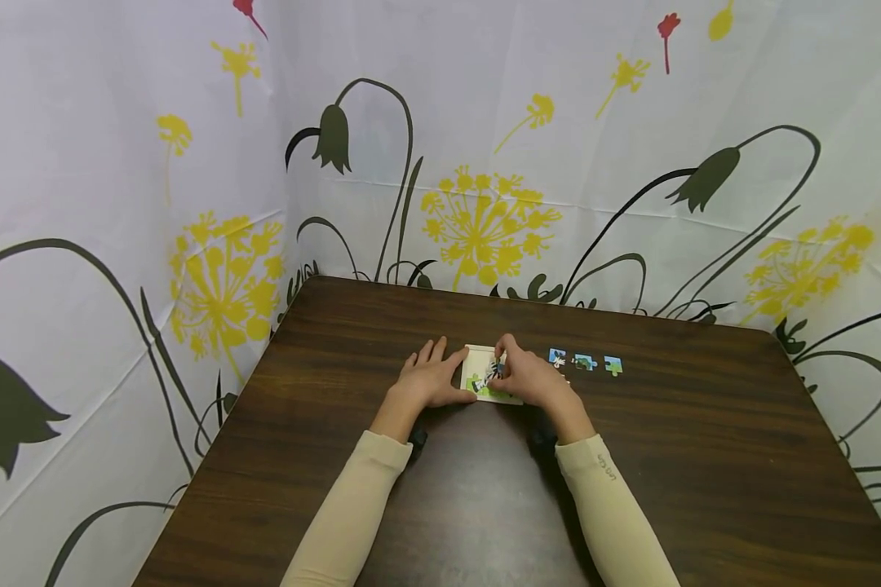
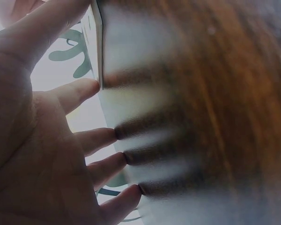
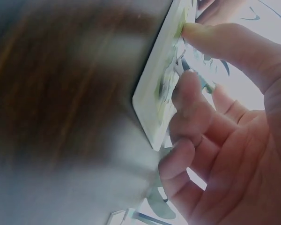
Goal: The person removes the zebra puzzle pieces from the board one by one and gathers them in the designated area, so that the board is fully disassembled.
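Observation:
A small cream puzzle board [image 1: 474, 359] lies on the table, with green and zebra-patterned pieces fitted along its near side. My left hand [image 1: 429, 381] steadies the board's left side with thumb and index finger, its other fingers spread straight on the tabletop. Over the board, my right hand [image 1: 534, 377] pinches a zebra-printed puzzle piece [image 1: 496, 370] between thumb and fingers. In the right wrist view the thumb touches the board [image 3: 147, 105], and the fingers partly hide the piece. The left wrist view shows the board's edge [image 2: 99, 56] against the index fingertip.
To the right of the board, loose puzzle pieces lie in a row: one with zebra print [image 1: 556, 357], one blue and green [image 1: 585, 362], another blue and green piece [image 1: 613, 365]. The dark wooden table [image 1: 705, 456] meets a flower-printed curtain [image 1: 477, 98] behind.

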{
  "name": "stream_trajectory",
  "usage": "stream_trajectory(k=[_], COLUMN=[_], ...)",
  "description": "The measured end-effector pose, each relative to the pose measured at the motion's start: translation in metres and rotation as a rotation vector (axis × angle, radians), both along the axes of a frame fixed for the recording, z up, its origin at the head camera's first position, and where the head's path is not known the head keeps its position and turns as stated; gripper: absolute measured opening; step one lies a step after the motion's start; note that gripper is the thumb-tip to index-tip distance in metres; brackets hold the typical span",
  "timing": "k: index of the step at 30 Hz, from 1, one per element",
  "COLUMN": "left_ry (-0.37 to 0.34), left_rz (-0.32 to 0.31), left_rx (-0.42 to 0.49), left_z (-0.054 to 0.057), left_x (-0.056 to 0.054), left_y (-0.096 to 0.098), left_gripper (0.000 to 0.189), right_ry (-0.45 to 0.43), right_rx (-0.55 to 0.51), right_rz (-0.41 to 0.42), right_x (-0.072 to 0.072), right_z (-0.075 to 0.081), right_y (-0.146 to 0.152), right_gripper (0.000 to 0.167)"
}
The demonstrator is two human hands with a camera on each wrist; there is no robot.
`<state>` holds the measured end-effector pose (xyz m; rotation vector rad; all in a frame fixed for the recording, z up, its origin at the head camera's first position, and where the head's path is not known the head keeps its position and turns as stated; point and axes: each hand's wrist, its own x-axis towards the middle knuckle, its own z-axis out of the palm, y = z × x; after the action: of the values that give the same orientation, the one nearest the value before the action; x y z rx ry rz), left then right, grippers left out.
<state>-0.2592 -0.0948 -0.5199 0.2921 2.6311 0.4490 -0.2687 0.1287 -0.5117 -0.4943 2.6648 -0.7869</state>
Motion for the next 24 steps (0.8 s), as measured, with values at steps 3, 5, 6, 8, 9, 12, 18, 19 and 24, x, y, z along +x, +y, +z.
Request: stream_trajectory(k=[3, 5, 6, 8, 9, 12, 18, 19, 24], left_ry=[0.0, 0.0, 0.0, 0.001, 0.004, 0.016, 0.011, 0.008, -0.005], left_rz=[-0.002, -0.004, -0.004, -0.004, -0.001, 0.006, 0.02, 0.021, 0.024], left_rx=[-0.008, -0.008, -0.006, -0.002, 0.003, 0.018, 0.038, 0.036, 0.022], left_z=[-0.005, -0.006, -0.006, -0.003, 0.0, 0.007, 0.018, 0.018, 0.017], left_x=[-0.004, -0.004, -0.004, -0.002, 0.0, 0.005, 0.011, 0.011, 0.01], left_y=[0.0, 0.0, 0.0, 0.0, 0.0, 0.001, 0.003, 0.003, 0.004], left_gripper=[0.098, 0.098, 0.098, 0.098, 0.097, 0.097, 0.094, 0.094, 0.094], right_ry=[0.038, 0.067, 0.084, 0.119, 0.14, 0.186, 0.169, 0.161, 0.136], right_rx=[0.051, 0.063, 0.068, 0.071, 0.076, 0.092, 0.051, 0.029, -0.072], right_rz=[-0.004, -0.001, 0.002, 0.004, 0.006, 0.004, 0.012, 0.013, 0.018], right_x=[0.002, 0.004, 0.004, 0.005, 0.006, 0.007, 0.009, 0.009, 0.011], right_z=[0.003, 0.005, 0.007, 0.01, 0.012, 0.018, 0.028, 0.029, 0.038], right_y=[-0.002, -0.002, -0.002, -0.001, -0.001, 0.002, 0.01, 0.012, 0.023], right_gripper=[0.046, 0.039, 0.034, 0.024, 0.019, 0.011, 0.006, 0.006, 0.005])
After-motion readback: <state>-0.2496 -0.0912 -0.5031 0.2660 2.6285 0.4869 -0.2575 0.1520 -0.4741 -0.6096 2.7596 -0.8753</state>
